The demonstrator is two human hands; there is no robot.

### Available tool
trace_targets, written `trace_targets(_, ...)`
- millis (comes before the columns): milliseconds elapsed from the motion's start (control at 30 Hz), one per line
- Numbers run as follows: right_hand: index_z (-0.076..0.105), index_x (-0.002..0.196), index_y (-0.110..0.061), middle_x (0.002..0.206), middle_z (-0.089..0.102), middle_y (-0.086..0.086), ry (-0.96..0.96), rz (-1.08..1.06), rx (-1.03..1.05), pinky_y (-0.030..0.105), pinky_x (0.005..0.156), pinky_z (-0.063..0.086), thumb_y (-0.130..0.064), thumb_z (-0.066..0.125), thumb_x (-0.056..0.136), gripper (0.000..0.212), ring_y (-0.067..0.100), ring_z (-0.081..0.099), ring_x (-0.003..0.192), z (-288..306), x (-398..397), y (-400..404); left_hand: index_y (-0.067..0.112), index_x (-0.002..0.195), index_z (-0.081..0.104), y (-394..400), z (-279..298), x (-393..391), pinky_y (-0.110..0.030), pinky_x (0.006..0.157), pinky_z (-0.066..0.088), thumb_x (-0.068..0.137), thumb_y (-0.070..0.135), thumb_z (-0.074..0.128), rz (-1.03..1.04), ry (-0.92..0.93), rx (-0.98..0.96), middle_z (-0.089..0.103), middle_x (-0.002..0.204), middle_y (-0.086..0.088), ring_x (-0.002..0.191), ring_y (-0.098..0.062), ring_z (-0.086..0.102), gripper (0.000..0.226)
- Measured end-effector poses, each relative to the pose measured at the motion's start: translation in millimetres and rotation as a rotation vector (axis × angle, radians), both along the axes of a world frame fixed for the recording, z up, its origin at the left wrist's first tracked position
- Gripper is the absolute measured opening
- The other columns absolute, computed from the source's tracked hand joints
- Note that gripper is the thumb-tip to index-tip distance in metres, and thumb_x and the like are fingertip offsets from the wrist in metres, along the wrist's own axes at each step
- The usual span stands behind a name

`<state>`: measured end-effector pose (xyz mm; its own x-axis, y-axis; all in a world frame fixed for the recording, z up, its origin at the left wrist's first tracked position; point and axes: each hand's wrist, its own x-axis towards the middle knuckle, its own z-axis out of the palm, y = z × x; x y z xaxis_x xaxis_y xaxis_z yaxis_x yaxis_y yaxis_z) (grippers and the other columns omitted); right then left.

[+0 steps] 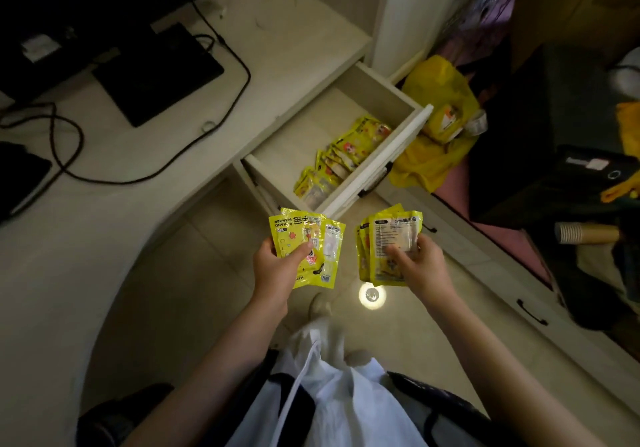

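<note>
My left hand (pixel 275 268) grips a small fan of yellow hand-warmer packets (pixel 317 238), thumb across their printed fronts. My right hand (pixel 420 264) holds a thicker stack of the same yellow packets (pixel 388 235), backs facing up, thumb pressed on the top one. Both hands hover above the floor, just in front of an open white drawer (pixel 391 166). More yellow packets (pixel 343 155) lie in a row inside the drawer along its front wall.
A pale desk (pixel 114 204) at left carries a monitor base (pixel 156 72), a keyboard edge and black cables (pixel 221 114). A yellow plastic bag (pixel 440 107) sits right of the drawer. A low cabinet with black handles (pixel 531 311) runs along the right. Cluttered dark items lie beyond it.
</note>
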<state>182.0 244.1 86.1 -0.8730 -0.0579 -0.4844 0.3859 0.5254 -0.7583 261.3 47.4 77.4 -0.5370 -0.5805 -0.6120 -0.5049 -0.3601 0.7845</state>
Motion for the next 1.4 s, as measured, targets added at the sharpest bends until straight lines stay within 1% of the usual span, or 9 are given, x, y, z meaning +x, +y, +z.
trace_targets(100, 0.058, 0.101, -0.012, 0.078, 0.06, -0.009, 0.017, 0.013, 0.003, 0.007, 0.049, 0.043, -0.013, 0.065, 0.086, 0.016, -0.001, 0.057, 0.066, 5.0, -32.8, -13.0, 0.017, 0.098, 0.063, -13.4, -0.6, -32.1, -0.026, 0.06, 0.052, 0.074, 0.012, 0.078, 0.0, -0.006, -0.001, 0.071, 0.091, 0.0, 0.077, -0.013, 0.069, 0.029)
trace_targets(367, 0.06, 0.109, -0.009, 0.099, 0.067, 0.004, 0.002, 0.092, 0.058, 0.032, 0.074, 0.054, -0.021, 0.067, 0.086, 0.027, 0.02, 0.066, 0.087, 1.1, -115.2, -28.1, 0.016, 0.099, 0.061, -19.4, -7.8, -104.1, -0.024, 0.059, 0.051, 0.074, 0.014, 0.079, 0.022, -0.033, 0.007, 0.07, 0.09, 0.0, 0.078, -0.013, 0.068, 0.03)
trace_targets(567, 0.059, 0.105, -0.012, 0.102, 0.069, 0.007, 0.004, 0.215, 0.098, 0.048, 0.082, 0.056, -0.028, 0.067, 0.084, 0.028, 0.025, 0.066, 0.092, -7.5, -192.2, -27.0, 0.019, 0.096, 0.061, -8.4, -16.2, -158.5, -0.024, 0.057, 0.049, 0.074, 0.017, 0.079, 0.102, -0.063, -0.019, 0.07, 0.089, 0.003, 0.077, -0.012, 0.068, 0.028)
trace_targets(700, 0.059, 0.11, -0.01, 0.103, 0.07, 0.007, -0.021, 0.326, 0.089, 0.043, 0.08, 0.057, -0.026, 0.067, 0.085, 0.03, 0.022, 0.068, 0.089, -8.2, -245.6, -18.7, 0.022, 0.087, 0.06, 10.2, -19.8, -194.8, -0.029, 0.063, 0.053, 0.074, 0.018, 0.078, 0.233, -0.098, -0.019, 0.07, 0.087, 0.0, 0.075, -0.015, 0.068, 0.022)
trace_targets(800, 0.059, 0.105, -0.014, 0.096, 0.071, 0.005, -0.012, 0.403, 0.097, 0.047, 0.077, 0.057, -0.031, 0.068, 0.083, 0.03, 0.023, 0.069, 0.085, -11.3, -280.3, -15.3, 0.019, 0.087, 0.062, 22.7, -23.8, -215.8, -0.032, 0.067, 0.055, 0.072, 0.017, 0.08, 0.33, -0.116, -0.001, 0.071, 0.087, -0.003, 0.073, -0.017, 0.068, 0.023)
trace_targets(967, 0.057, 0.105, -0.016, 0.094, 0.069, 0.002, -0.018, 0.522, 0.11, 0.045, 0.078, 0.058, -0.03, 0.066, 0.085, 0.027, 0.02, 0.068, 0.085, -20.4, -329.2, -28.1, 0.022, 0.087, 0.07, 30.7, -38.0, -247.5, -0.052, 0.084, 0.055, 0.05, 0.039, 0.087, 0.465, -0.156, 0.098, 0.075, 0.087, -0.002, 0.085, -0.026, 0.071, 0.044)
trace_targets(1100, 0.056, 0.107, -0.015, 0.088, 0.064, -0.003, -0.007, 0.602, 0.108, 0.042, 0.077, 0.058, -0.026, 0.065, 0.087, 0.025, 0.017, 0.067, 0.081, -27.1, -354.9, -51.8, 0.018, 0.091, 0.069, 22.4, -47.5, -271.2, -0.05, 0.089, 0.053, 0.063, 0.027, 0.085, 0.506, -0.2, 0.153, 0.074, 0.093, -0.006, 0.091, -0.026, 0.069, 0.034)
trace_targets(1233, 0.055, 0.112, -0.012, 0.095, 0.063, 0.001, -0.023, 0.673, 0.16, 0.038, 0.079, 0.057, -0.026, 0.064, 0.088, 0.03, 0.019, 0.064, 0.088, -41.3, -376.7, -82.1, 0.023, 0.091, 0.068, 4.2, -64.8, -289.6, -0.041, 0.089, 0.048, 0.059, 0.035, 0.087, 0.521, -0.23, 0.223, 0.073, 0.096, 0.001, 0.094, -0.02, 0.066, 0.039)
trace_targets(1400, 0.054, 0.117, -0.011, 0.109, 0.066, 0.007, -0.09, 0.7, 0.222, 0.036, 0.078, 0.055, -0.026, 0.063, 0.088, 0.033, 0.024, 0.064, 0.098, -68.0, -402.7, -117.6, 0.023, 0.087, 0.067, -20.9, -93.5, -312.1, -0.052, 0.091, 0.051, 0.063, 0.029, 0.086, 0.564, -0.275, 0.292, 0.072, 0.101, -0.004, 0.097, -0.025, 0.066, 0.031)
